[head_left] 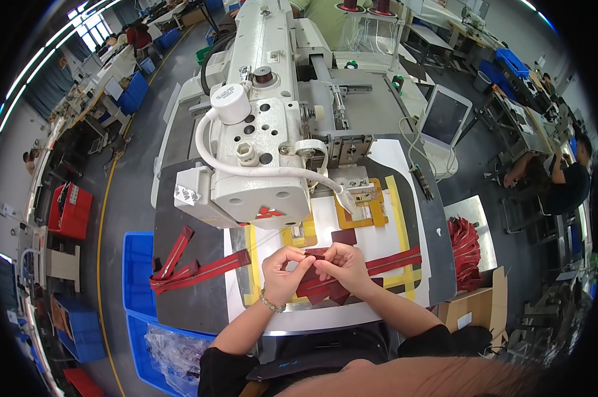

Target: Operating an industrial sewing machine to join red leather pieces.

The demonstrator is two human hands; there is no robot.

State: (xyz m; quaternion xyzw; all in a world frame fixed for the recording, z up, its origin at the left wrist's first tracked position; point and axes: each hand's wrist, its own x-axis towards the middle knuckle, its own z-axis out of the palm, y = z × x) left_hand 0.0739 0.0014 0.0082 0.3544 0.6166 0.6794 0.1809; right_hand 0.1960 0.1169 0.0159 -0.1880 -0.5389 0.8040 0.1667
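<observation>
My left hand [287, 270] and my right hand [345, 266] come together in front of the sewing machine [266, 159]. Both pinch a small dark red fabric piece [317, 253] between thumbs and fingers. Below them lie several dark red fabric pieces [338, 293], partly covered by my hands. A red zipper strip [395, 262] runs out to the right beneath my right hand. To the left, another red zipper strip [213, 270] lies folded over itself. One flat dark red patch [344, 237] rests just beyond my fingers, near a yellow clamp frame [368, 215].
Blue bins [137, 271] stand beside the table's left edge, one holding clear plastic. On the right, a bundle of red strips [464, 251] lies by an open cardboard box [477, 308]. A screen [445, 116] stands beyond the table. Another person [566, 178] sits far right.
</observation>
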